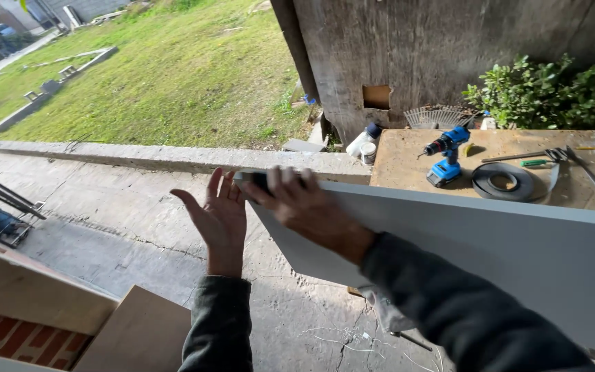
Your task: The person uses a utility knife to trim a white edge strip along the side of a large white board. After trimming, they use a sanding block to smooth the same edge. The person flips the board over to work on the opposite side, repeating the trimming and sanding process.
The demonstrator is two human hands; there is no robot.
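Panel [490, 248] here is a big flat board, smooth pale grey-white, thin with a crisp straight top edge, and it's standing on edge out in front of the person over the cracked concrete floor [105, 207]. Its long axis is running from its near-left corner at centre frame off toward the right, with the top edge sloping slightly down that way, and the broad face is facing the camera. Right hand [301, 203], in a dark sleeve, is reaching across and its fingers [280, 180] are curling over the top corner, gripping the panel's edge. Left hand [218, 213] is hanging just beside that same corner, palm flat and fingers spread loose, not gripping anything; can't quite tell if it's touching the edge. Behind the panel a rough, stained wooden table [414, 155] is carrying a blue cordless drill [445, 155], a coiled roll of dark edge banding [504, 182] and some long metal hand tools [559, 157]. Grass lawn [173, 76] and a weathered concrete wall [435, 48] are sitting beyond.
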